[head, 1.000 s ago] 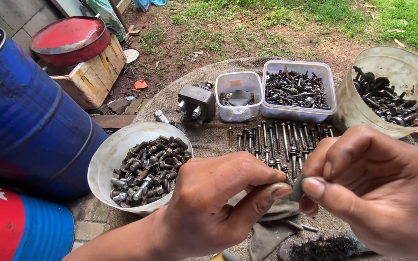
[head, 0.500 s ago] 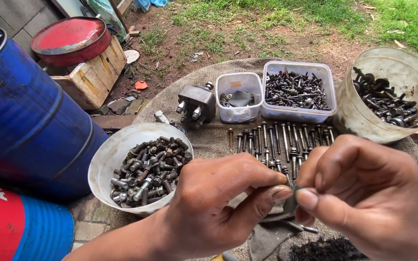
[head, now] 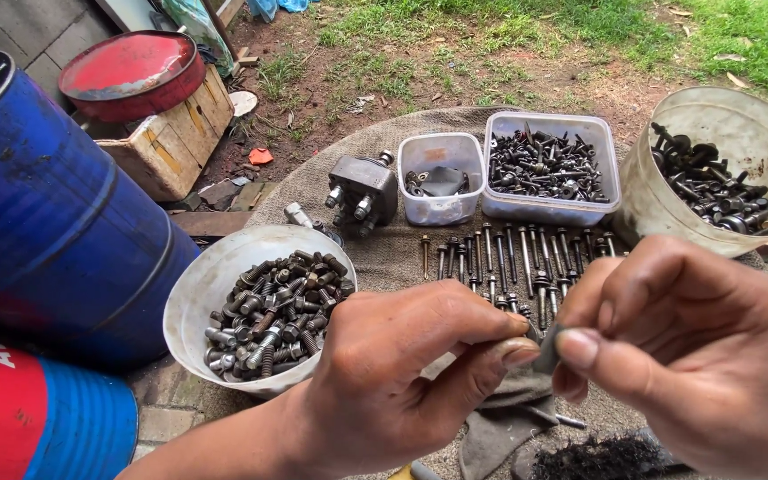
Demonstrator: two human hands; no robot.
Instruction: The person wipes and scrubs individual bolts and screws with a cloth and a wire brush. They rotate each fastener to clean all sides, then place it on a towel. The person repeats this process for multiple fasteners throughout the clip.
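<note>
My left hand (head: 402, 373) and my right hand (head: 677, 347) meet low in the middle, both pinching a small dark metal piece (head: 546, 349) between thumbs and fingertips. A grey rag (head: 504, 418) hangs from under my left thumb onto the cloth below. Just beyond my fingers, a row of long bolts (head: 517, 258) lies side by side on the brown cloth mat (head: 384, 249). A white bowl of bolts (head: 224, 276) stands left of my left hand.
Two clear tubs (head: 548, 209) (head: 437, 209) with hardware, a tilted bucket (head: 668, 213) of bolts at right, a grey metal part (head: 362, 187), a blue drum (head: 46, 222), a red-lidded wooden box (head: 171, 133), a wire brush (head: 597, 458) near the bottom edge, grass beyond.
My right hand shifted slightly, dipping toward the left hand and coming back, turning the small piece between the fingers. The left hand stayed nearly still.
</note>
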